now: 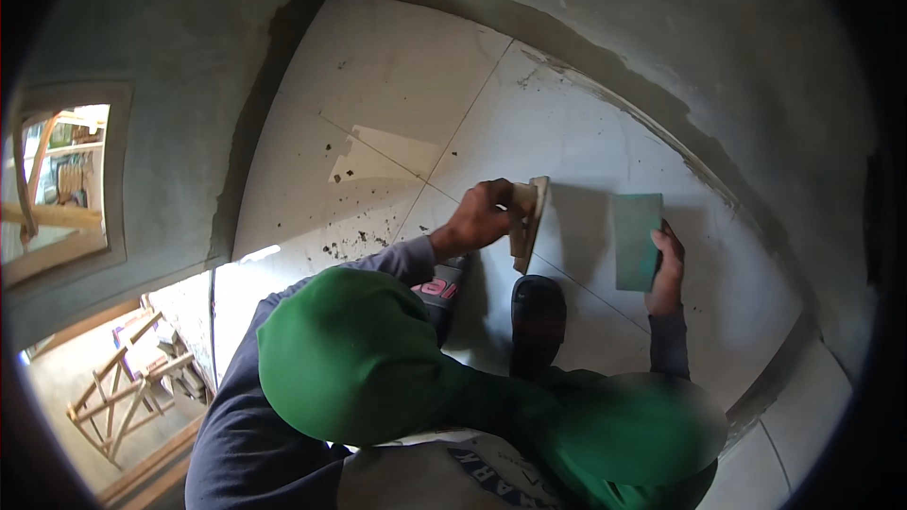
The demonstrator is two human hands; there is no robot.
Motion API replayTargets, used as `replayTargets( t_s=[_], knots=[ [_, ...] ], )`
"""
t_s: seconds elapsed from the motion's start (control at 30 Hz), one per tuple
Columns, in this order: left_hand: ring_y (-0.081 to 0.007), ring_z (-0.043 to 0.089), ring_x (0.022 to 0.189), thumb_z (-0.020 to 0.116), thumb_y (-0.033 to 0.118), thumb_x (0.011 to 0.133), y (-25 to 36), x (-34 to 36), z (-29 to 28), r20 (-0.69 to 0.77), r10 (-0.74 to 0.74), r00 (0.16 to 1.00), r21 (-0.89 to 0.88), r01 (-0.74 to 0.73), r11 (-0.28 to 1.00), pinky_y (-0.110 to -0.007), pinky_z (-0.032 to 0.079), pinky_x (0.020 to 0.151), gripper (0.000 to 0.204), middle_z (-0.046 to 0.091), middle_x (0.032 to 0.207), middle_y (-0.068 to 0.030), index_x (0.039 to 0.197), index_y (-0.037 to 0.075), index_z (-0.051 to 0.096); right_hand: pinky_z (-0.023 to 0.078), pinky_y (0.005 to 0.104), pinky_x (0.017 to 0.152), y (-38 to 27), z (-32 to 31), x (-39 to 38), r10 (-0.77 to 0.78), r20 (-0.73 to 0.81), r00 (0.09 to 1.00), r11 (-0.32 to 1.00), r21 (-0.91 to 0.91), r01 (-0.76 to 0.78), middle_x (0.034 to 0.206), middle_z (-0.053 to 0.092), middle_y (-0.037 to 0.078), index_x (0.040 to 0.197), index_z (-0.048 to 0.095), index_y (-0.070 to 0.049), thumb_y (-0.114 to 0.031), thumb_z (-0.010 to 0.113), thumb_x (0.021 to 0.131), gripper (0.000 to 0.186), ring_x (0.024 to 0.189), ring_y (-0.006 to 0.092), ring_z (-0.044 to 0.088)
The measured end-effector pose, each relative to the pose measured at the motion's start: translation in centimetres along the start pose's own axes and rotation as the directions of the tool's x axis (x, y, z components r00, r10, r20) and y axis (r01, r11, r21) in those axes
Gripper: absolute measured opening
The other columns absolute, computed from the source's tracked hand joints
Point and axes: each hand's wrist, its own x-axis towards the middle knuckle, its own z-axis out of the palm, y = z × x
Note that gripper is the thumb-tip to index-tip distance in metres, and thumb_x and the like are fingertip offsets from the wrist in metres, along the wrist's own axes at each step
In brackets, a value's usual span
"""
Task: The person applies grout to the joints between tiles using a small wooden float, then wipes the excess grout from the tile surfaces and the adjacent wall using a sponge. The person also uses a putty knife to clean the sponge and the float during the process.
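My left hand [477, 219] grips a wooden float [532, 217] by its handle, holding it tilted on edge above the tiles, just beyond my dark sandals [537, 307]. To its right, my right hand [667, 264] holds a flat rectangular green pad [633, 241] by its right edge, fingers wrapped round it. Large pale floor tiles [477, 113] lie below, with dark crumbs scattered at the left. My green-clad knees [340, 359] fill the lower middle.
Grey plastered walls [718, 57] rise at the back and right, with damp-looking bands along their foot. The left wall has a framed opening [115, 179]. Beyond an edge at lower left, timber frames [123, 387] stand on a lower, lighter surface.
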Motion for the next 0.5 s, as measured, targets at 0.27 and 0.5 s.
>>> replayTargets(
  t_s=[0.27,0.5],
  knots=[
    [-0.0306,0.076,0.096,0.070,0.020,0.097,1.6,0.6,0.6,0.073,0.190,0.979,0.178,-0.200,0.963,-0.042,0.060,0.088,0.033,0.076,0.108,-0.0192,0.121,-0.002,0.069,0.057,0.0374,0.078,-6.7,2.0,-2.7,0.205,-0.023,0.979,0.970,0.136,-0.200,0.114,0.073,0.021,0.136,0.061,-0.001,-0.035,0.051,0.098,0.051,0.085,0.0241,0.070],
    [-0.0179,0.060,0.119,0.059,0.021,0.109,7.1,-1.4,-4.0,0.393,0.352,0.849,-0.689,0.018,0.724,-0.040,0.041,0.116,0.050,0.067,0.125,-0.0032,0.154,0.005,0.047,0.058,0.0402,0.054,-9.2,13.9,2.1,0.404,0.536,0.741,0.767,0.243,-0.594,0.094,0.074,0.026,0.133,0.062,0.002,-0.049,0.042,0.101,0.063,0.061,0.0306,0.072]
  ],
)
